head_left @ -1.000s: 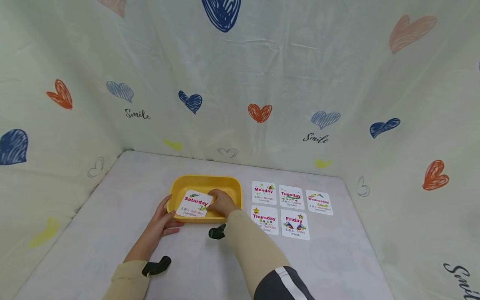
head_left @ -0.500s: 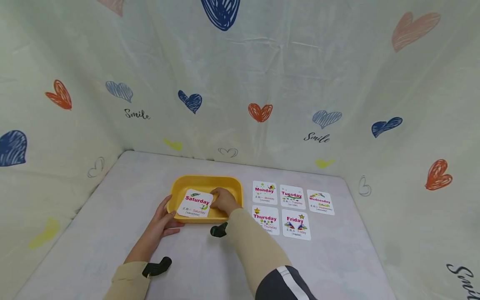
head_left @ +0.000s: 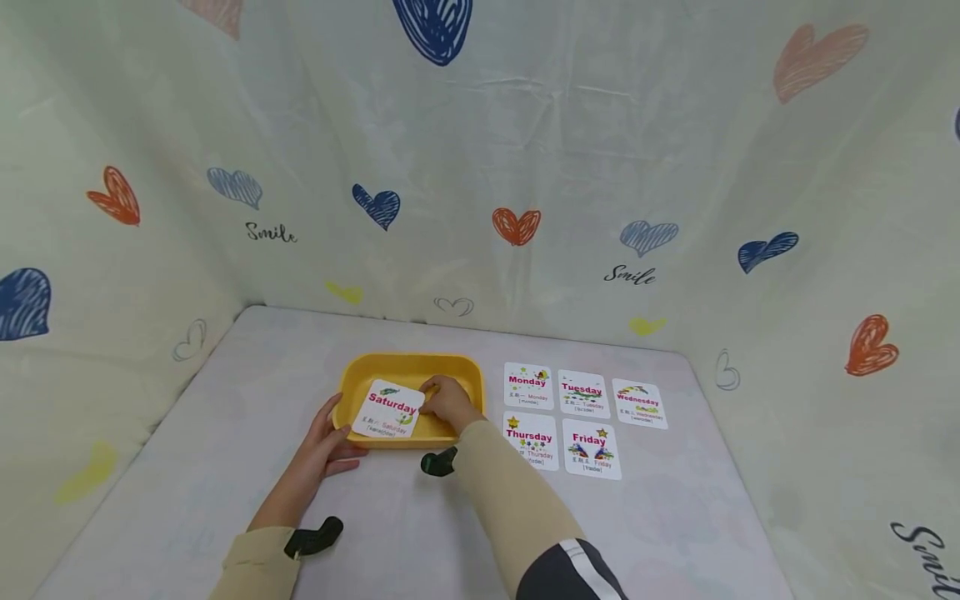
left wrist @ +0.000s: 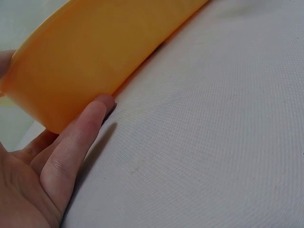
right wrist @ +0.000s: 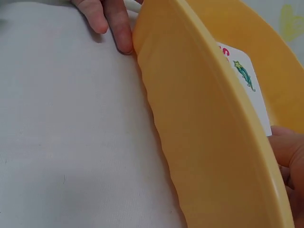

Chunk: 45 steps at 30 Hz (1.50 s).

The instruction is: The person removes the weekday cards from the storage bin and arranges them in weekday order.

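Note:
A yellow plastic tray (head_left: 408, 367) sits on the table with a white "Saturday" card (head_left: 386, 409) in it. My left hand (head_left: 318, 450) grips the tray's near left corner. In the left wrist view its fingers (left wrist: 73, 149) run under the yellow wall (left wrist: 95, 57), while the thumb lies over the rim. Inside the tray my right hand (head_left: 452, 404) pinches the right edge of the card. The right wrist view shows part of the card (right wrist: 254, 92) past the tray wall (right wrist: 190, 109), with the right hand (right wrist: 292, 156) at its edge.
Right of the tray, "Monday" (head_left: 527, 386), "Tuesday" (head_left: 583, 394) and "Wednesday" (head_left: 639, 404) cards form a row. Below them lie "Thursday" (head_left: 536, 446), partly covered by the right sleeve (head_left: 513, 492), and "Friday" (head_left: 592, 450). A heart-patterned curtain (head_left: 562, 150) surrounds the white table (head_left: 675, 533).
The right fingers have slid slightly right to the card's edge, uncovering more of its print. The left hand and tray stay put; the head view shifts slightly.

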Motion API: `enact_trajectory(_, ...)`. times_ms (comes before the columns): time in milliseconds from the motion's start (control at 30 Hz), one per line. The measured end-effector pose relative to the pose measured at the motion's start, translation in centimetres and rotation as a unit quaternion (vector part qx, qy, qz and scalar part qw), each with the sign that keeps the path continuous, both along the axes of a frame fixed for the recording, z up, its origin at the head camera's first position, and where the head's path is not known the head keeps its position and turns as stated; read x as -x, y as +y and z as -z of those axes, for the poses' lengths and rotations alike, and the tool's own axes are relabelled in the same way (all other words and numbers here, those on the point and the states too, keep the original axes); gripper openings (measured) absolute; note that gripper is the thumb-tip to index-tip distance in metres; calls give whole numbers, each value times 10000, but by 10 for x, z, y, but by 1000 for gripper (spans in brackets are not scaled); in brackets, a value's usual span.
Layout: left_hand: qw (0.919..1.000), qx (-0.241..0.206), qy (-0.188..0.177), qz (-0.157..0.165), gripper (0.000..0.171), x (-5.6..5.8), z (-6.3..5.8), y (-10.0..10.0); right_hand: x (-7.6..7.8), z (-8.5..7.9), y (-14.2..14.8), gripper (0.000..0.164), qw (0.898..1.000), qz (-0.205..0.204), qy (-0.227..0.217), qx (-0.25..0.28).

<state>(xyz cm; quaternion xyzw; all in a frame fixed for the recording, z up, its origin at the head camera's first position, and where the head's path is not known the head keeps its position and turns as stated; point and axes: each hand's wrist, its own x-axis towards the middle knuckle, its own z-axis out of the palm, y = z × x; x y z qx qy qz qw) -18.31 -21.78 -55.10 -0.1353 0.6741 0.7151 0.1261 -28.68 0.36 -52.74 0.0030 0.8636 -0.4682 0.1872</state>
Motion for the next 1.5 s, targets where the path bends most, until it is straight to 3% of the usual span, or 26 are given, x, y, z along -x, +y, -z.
enact_trajectory(433,10000,84,31,-35,66,-2,-2,2,1,4,5,20,9950,232,-314,918)
enact_trajectory(733,9999,27,-33,-93,65,2,1,3,-2,-12,15,20,9611,676,-1096,2445)
enact_trajectory(867,10000,52,-7,-56,65,1,0,2,2,-19,20,22,9530,763,-1010,2754)
enact_trajectory(1267,9999,59,-45,-106,66,-3,-1,2,1,-42,37,22,9486,975,-421,2983)
enact_trajectory(1500,10000,53,-2,-83,65,-1,-2,3,-5,-53,51,25,9303,1141,-286,3475)
